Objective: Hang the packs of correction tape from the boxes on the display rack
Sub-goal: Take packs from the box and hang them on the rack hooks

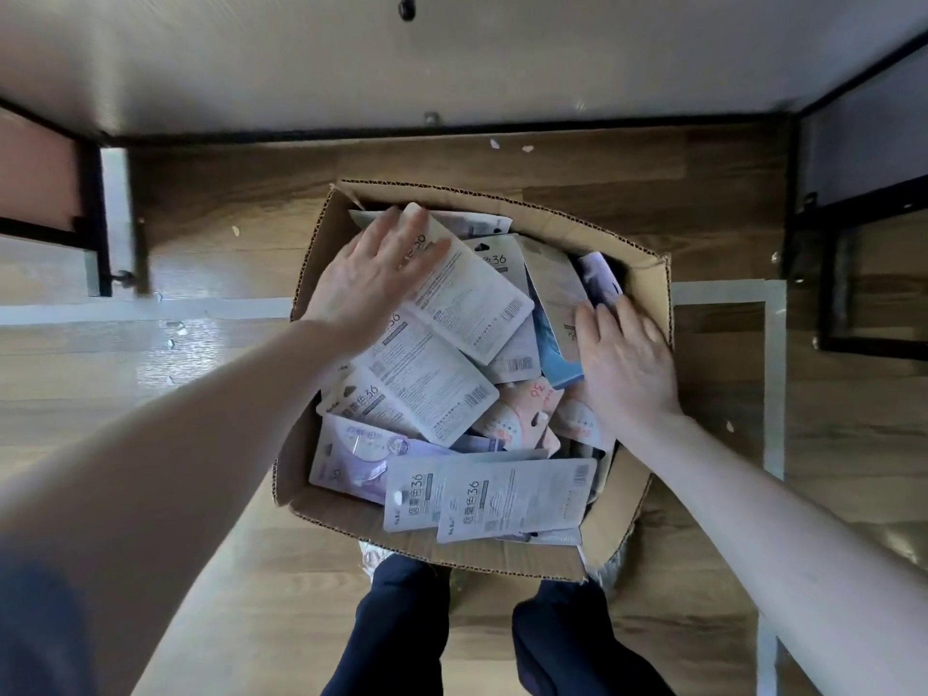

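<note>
An open cardboard box (648, 273) stands on the wooden floor below me, filled with several flat packs of correction tape (432, 384), mostly grey-white cards marked 36, some purple and pink. My left hand (366, 288) lies flat with fingers spread on a grey pack (477, 298) at the box's far left. Over at the box's right side, my right hand (622, 359) presses fingers-down onto a beige and blue pack (557, 298). Neither hand has lifted a pack. One black hook (407, 7) of the display rack shows at the top edge.
The white rack panel (452, 67) with its black frame rises just behind the box. Black-framed furniture (853, 273) stands at the right, and a dark frame (95, 213) at the left. My legs in dark trousers (401, 625) are right in front of the box.
</note>
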The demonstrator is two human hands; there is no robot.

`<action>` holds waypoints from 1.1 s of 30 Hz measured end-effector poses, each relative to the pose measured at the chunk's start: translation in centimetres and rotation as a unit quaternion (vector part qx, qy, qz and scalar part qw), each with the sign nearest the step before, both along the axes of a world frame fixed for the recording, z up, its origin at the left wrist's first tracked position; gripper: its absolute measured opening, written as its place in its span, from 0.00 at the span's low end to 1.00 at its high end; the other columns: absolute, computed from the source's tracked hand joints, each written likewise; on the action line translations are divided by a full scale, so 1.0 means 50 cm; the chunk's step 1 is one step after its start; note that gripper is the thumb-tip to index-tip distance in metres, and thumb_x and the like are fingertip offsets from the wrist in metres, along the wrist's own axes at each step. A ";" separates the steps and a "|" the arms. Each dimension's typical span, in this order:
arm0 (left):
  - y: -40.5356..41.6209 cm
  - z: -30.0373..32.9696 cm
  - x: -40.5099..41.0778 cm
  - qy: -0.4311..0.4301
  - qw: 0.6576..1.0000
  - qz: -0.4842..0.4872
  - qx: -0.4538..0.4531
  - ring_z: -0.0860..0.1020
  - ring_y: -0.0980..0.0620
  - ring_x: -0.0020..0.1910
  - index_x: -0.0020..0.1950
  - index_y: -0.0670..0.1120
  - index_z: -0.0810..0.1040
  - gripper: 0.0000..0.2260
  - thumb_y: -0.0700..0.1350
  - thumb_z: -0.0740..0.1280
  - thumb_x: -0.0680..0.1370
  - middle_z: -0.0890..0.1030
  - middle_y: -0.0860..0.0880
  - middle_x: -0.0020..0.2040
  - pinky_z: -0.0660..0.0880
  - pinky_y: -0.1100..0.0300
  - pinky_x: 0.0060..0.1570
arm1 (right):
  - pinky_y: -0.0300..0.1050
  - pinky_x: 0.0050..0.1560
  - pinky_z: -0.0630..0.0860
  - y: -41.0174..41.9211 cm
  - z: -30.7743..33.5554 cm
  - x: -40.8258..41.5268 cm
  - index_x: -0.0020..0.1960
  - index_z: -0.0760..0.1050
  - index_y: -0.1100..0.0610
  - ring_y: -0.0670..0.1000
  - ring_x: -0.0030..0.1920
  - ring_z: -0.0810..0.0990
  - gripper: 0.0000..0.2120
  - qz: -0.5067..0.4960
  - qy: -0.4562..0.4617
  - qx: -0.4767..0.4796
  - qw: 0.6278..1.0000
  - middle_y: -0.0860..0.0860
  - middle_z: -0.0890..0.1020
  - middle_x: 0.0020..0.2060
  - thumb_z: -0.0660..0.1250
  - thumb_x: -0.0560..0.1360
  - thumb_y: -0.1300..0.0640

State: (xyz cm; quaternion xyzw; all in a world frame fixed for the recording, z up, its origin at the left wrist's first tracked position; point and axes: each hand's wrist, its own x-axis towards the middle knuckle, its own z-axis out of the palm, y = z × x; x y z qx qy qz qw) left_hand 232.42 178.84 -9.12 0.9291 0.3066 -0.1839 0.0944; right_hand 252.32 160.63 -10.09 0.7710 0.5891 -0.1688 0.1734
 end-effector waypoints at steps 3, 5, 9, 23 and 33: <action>0.006 0.003 -0.026 -0.055 0.997 -0.045 0.000 0.61 0.37 0.71 0.73 0.49 0.63 0.30 0.33 0.66 0.74 0.61 0.44 0.74 0.71 0.43 0.60 | 0.53 0.52 0.75 0.003 0.004 0.003 0.62 0.73 0.64 0.62 0.55 0.77 0.23 -0.010 0.031 0.024 0.999 0.60 0.81 0.50 0.70 0.67 0.66; 0.010 0.010 -0.037 -0.123 0.989 -0.084 0.004 0.73 0.35 0.61 0.64 0.43 0.75 0.22 0.32 0.70 0.70 0.75 0.42 0.64 0.79 0.43 0.46 | 0.53 0.51 0.75 0.008 0.019 0.004 0.63 0.72 0.62 0.62 0.51 0.78 0.22 -0.049 0.078 0.039 0.995 0.59 0.81 0.52 0.68 0.70 0.65; 0.019 0.058 -0.027 -0.231 0.966 -0.112 -0.041 0.81 0.42 0.45 0.52 0.44 0.79 0.10 0.40 0.61 0.74 0.83 0.44 0.47 0.81 0.50 0.38 | 0.46 0.38 0.71 0.016 0.063 0.011 0.59 0.74 0.60 0.60 0.47 0.78 0.11 -0.124 0.113 0.109 0.980 0.57 0.81 0.50 0.60 0.79 0.58; 0.013 0.276 0.002 -0.179 0.976 0.089 -0.083 0.77 0.39 0.47 0.56 0.39 0.78 0.09 0.37 0.61 0.78 0.77 0.41 0.54 0.74 0.48 0.43 | 0.45 0.27 0.55 0.011 0.271 0.043 0.31 0.58 0.55 0.56 0.29 0.62 0.19 -0.293 0.157 0.176 0.927 0.49 0.63 0.24 0.60 0.78 0.56; 0.008 0.507 -0.033 -0.161 0.987 0.019 0.017 0.76 0.44 0.30 0.44 0.41 0.78 0.05 0.42 0.67 0.76 0.78 0.45 0.39 0.66 0.60 0.25 | 0.42 0.27 0.59 0.035 0.505 0.036 0.40 0.68 0.56 0.57 0.32 0.68 0.10 -0.242 0.155 0.198 0.937 0.52 0.70 0.29 0.59 0.79 0.55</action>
